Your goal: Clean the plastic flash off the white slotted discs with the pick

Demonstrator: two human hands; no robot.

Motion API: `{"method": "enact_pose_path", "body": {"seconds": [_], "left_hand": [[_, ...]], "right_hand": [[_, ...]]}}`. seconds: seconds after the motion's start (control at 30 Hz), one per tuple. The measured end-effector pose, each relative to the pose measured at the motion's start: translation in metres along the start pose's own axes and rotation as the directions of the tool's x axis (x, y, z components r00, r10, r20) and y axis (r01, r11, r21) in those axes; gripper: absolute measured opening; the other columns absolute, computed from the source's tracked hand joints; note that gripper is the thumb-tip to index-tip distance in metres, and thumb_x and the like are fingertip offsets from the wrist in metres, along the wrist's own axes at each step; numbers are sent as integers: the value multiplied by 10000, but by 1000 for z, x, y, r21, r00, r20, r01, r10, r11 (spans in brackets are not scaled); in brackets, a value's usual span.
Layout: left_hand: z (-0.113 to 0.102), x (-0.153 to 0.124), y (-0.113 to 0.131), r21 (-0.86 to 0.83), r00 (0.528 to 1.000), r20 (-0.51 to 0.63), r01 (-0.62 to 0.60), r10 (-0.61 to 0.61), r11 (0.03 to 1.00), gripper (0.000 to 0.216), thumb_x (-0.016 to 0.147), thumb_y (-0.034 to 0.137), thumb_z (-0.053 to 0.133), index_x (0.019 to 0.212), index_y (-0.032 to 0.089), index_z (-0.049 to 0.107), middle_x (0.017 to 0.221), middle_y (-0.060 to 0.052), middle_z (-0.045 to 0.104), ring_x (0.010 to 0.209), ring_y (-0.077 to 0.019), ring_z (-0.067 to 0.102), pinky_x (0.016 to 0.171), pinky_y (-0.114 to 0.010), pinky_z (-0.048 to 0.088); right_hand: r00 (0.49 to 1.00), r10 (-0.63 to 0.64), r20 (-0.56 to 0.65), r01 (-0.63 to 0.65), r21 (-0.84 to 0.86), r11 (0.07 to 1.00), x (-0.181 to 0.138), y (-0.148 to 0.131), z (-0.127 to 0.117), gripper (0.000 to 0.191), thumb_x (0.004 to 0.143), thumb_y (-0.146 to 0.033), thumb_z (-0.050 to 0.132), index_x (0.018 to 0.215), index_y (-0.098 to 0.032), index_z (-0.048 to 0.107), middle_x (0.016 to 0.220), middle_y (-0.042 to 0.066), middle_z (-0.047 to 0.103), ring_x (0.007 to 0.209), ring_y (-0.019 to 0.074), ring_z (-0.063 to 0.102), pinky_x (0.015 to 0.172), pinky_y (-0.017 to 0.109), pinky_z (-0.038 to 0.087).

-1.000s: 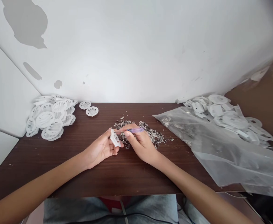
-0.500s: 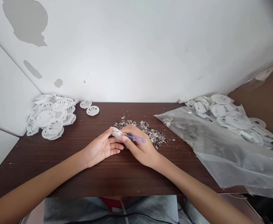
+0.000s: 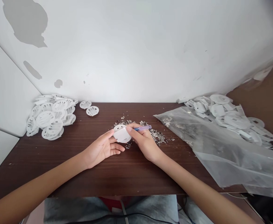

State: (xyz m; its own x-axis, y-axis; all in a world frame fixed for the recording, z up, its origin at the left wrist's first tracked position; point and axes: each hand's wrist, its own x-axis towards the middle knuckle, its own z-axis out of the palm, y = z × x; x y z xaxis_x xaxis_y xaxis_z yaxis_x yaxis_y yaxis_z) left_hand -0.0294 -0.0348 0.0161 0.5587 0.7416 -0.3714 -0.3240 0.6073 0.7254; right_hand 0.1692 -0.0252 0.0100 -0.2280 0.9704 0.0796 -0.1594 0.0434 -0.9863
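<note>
White disc [image 3: 121, 135]: raised between your two hands near the middle of the table [image 3: 91, 180], its flat face tilted up toward you, with small dark openings near its edge.
Left hand [image 3: 103, 148]: thumb and fingers pinched on the disc's left edge, the lower fingers loosely extended beneath.
Right hand [image 3: 145, 141]: closed around a slim purple tool [image 3: 146, 127], its thumb at the disc's upper right edge; the tool's tip is hidden, so you cannot tell whether it meets the disc.
Weight and feel: probably light and fairly stiff, like moulded plastic (a guess from its look), with a smooth face that may slide under a dry fingertip.
Weak spots: thin edges and openings could crack or bend if pressed hard.
Best hold: the rim, pinched on opposite sides, keeping your fingers off the openings.
Small pieces [image 3: 158, 137]: a scattered dark and silvery heap just beyond your hands, too fine to make out singly.
Slotted discs [image 3: 45, 119]: piled at the far left, two more lying apart just right of them.
Clear plastic bag [image 3: 211, 149]: spread at the right, white parts [image 3: 237, 119] heaped at its far side.
</note>
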Motion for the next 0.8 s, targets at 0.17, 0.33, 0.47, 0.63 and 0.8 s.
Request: {"method": "enact_pose_path", "body": {"seconds": [0.17, 0.33, 0.47, 0.63, 0.8], "left_hand": [[1, -1, -2, -10, 998, -13, -69, 69, 998, 375, 961, 456, 684, 1152, 135, 721, 1089, -130, 746, 858, -195, 686, 830, -333, 529], [2, -1, -4, 12, 984, -97, -147, 147, 989, 304, 893, 401, 781, 1040, 143, 715, 1082, -123, 751, 858, -188, 694, 857, -333, 535], [3, -1, -4, 19, 977, -111, -182, 183, 983, 275, 884, 383, 798, 1026, 169, 698, 1036, -83, 741, 842, -164, 678, 835, -313, 531], [4, -1, -3, 13, 969, -127, -212, 212, 977, 325, 872, 351, 820, 1129, 178, 719, 1006, -66, 729, 823, -136, 643, 814, -287, 521], [4, -2, -2, 11, 971, -105, -216, 216, 976, 359, 849, 343, 843, 1154, 179, 747, 1011, -71, 735, 816, -131, 633, 819, -284, 518]], "right_hand": [[991, 126, -44, -114, 218, 969, 2, -1, 2, 332, 809, -526, 800, 814, -227, 656, 830, 8, 658, 824, 187, 605, 786, 322, 524], [983, 180, -27, -163, 314, 935, 3, -4, 5, 326, 778, -477, 836, 764, -214, 643, 820, 4, 655, 805, 171, 597, 776, 307, 515], [977, 212, -17, -192, 363, 912, 4, -5, 5, 318, 763, -461, 854, 744, -205, 667, 808, 8, 662, 776, 163, 592, 732, 292, 516], [966, 257, 5, -239, 385, 892, 5, -4, 4, 297, 746, -456, 869, 749, -195, 728, 820, 25, 695, 789, 176, 610, 737, 297, 540], [967, 254, 33, -247, 395, 885, 5, -1, 2, 248, 804, -430, 823, 777, -198, 738, 836, 25, 707, 801, 176, 618, 760, 306, 540]]}}
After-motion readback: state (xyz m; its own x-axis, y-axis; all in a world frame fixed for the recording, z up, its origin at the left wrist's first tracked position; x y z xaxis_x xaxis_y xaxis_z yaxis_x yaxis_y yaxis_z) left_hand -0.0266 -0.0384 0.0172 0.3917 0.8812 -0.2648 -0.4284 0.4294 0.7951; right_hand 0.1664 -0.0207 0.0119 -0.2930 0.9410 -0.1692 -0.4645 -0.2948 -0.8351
